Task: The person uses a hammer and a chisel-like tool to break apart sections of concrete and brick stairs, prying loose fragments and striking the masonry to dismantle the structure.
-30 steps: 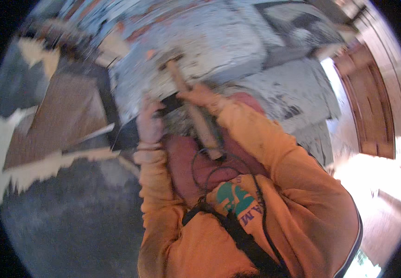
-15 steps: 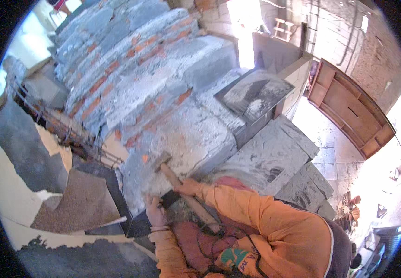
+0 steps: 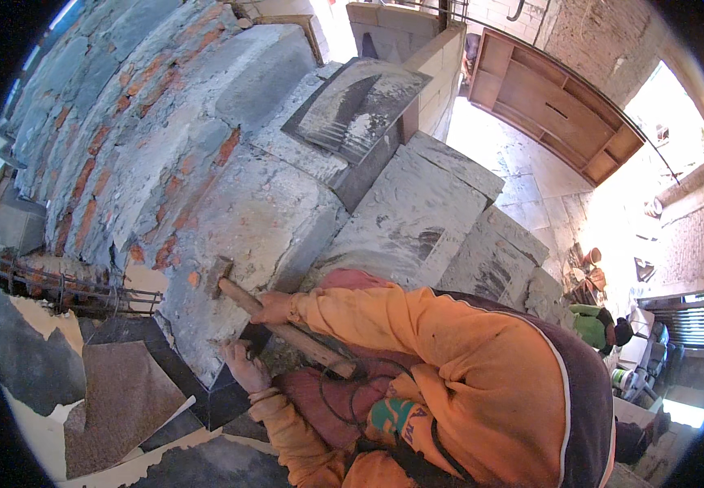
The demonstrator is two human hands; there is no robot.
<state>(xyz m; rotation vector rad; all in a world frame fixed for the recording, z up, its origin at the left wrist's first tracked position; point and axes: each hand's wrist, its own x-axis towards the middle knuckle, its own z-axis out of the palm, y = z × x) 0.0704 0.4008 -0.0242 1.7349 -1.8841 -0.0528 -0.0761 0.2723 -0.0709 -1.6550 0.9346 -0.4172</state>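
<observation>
From the head view, looking down, the right hand (image 3: 272, 307) of a person in an orange top (image 3: 490, 366) has its fingers wrapped around the wooden handle of a hammer (image 3: 309, 345), near its head, which is over a rough grey step (image 3: 246, 203). The left hand (image 3: 246, 370) is just beside a dark piece (image 3: 255, 335), fingers curled; whether they pinch anything, I cannot tell. A brown sheet (image 3: 116, 407) lies farther left.

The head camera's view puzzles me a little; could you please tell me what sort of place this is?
Probably a building or renovation site: rough grey stepped masonry with exposed orange-red bricks, dark metal reinforcing bars, and a wooden-handled hammer in the person's right hand.
</observation>
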